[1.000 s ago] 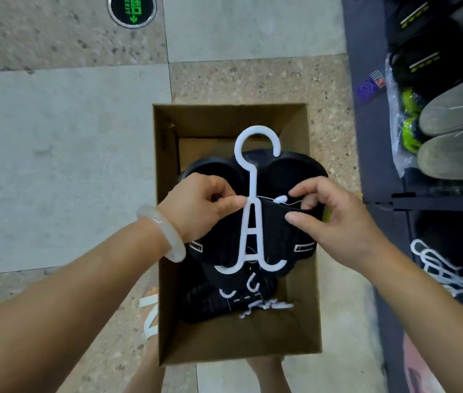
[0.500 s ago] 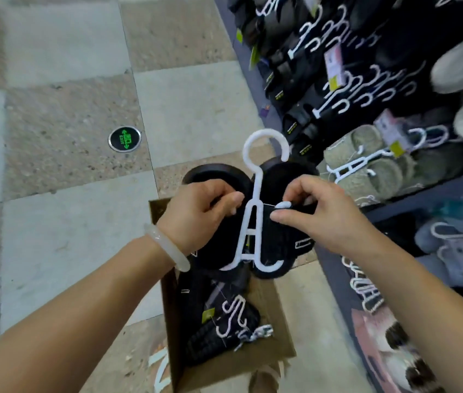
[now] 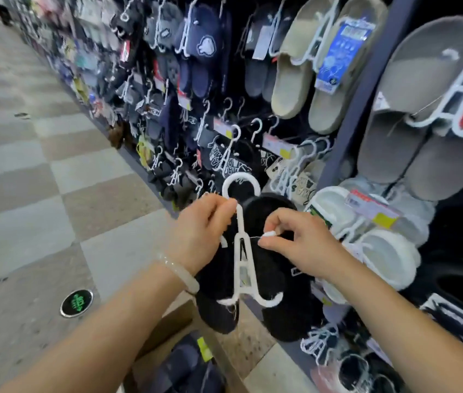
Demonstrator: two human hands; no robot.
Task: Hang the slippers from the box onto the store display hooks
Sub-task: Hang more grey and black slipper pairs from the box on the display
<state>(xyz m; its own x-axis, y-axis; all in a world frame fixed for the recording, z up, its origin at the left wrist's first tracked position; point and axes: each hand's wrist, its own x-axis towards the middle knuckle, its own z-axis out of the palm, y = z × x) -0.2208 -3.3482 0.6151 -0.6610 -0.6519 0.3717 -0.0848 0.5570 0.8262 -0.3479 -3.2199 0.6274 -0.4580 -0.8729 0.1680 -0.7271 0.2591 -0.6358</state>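
Head view: only one view supplied; all lines below are taken from it.
Slippers: black pair (image 3: 270, 268) is held up in the air on a white hanger (image 3: 242, 251), in front of the display wall (image 3: 224, 114), above the box (image 3: 168, 330).
Left hand: left hand (image 3: 199, 236) is curled, hanger neck pinched just under the hook loop; likely so the loop is kept free and steered toward a peg.
Right hand: right hand (image 3: 298, 245) is pinched on a small white tag end (image 3: 268, 234) with a thin string; probably being tidied or kept clear.
Box: more dark slippers (image 3: 188, 367) are seen inside; cut off at the bottom edge.
Hidden: target hook cannot be told; pegs are covered by hung stock, far rows blurred.
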